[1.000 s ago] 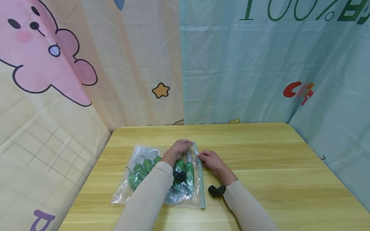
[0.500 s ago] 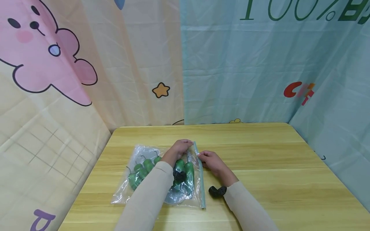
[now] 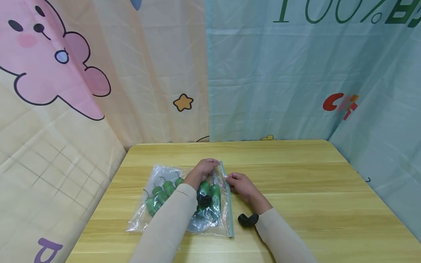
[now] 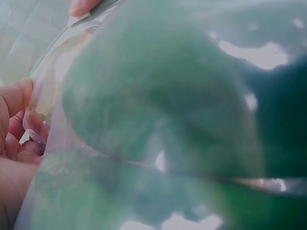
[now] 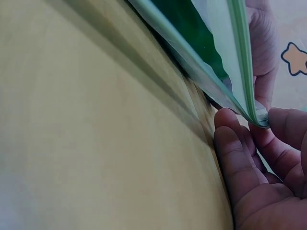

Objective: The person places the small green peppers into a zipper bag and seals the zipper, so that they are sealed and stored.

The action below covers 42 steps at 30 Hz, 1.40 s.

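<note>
A clear zip-lock bag [image 3: 139, 221] lies on the table with green peppers [image 3: 169, 188] and longer cucumber-like green vegetables [image 3: 215, 199] inside. Its greenish zip strip [image 3: 231, 219] runs along the right side. At the bag's far right corner, my left hand [image 3: 202, 171] pinches the plastic beside the strip. My right hand [image 3: 242, 185] pinches the strip a little nearer to me, between thumb and fingers [image 5: 232, 153]. In the right wrist view the bag's mouth stands parted below that pinch. Green shapes under shiny plastic [image 4: 158, 96] fill the left wrist view, blurred.
The wooden table [image 3: 296, 204] extends to the right of the bag. Printed curtains [image 3: 263, 80] hang behind it and at both sides. A black wrist device [image 3: 247, 220] sits by the right sleeve, another [image 3: 204, 200] over the bag.
My right hand has shifted very slightly toward me and to the right, still pinching the zip strip. The left hand and the bag look unmoved.
</note>
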### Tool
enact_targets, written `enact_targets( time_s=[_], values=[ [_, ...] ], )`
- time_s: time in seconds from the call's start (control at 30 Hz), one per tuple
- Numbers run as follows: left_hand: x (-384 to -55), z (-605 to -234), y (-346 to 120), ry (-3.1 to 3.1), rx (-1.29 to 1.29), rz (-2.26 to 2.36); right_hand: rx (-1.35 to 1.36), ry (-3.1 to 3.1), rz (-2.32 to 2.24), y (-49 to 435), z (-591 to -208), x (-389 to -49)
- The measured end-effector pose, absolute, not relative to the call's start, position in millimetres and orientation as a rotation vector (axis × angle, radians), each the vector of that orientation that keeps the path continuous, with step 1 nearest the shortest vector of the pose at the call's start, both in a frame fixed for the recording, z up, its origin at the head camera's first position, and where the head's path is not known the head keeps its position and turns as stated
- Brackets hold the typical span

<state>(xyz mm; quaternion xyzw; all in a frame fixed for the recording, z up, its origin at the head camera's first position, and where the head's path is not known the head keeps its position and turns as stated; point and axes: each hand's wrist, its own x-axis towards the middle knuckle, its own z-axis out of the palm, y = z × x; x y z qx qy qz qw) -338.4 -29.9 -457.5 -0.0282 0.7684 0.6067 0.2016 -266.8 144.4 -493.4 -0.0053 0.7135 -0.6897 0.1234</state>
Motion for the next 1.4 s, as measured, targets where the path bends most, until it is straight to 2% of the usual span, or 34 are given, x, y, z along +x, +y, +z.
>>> enact_targets(
  time_s=[1.4],
  values=[
    [-339.9, -458.6, -31.3, 2.129, -0.065, 1.705, -0.038, 2.103, -1.972, 145.9, -495.4, -257.9]
  ],
)
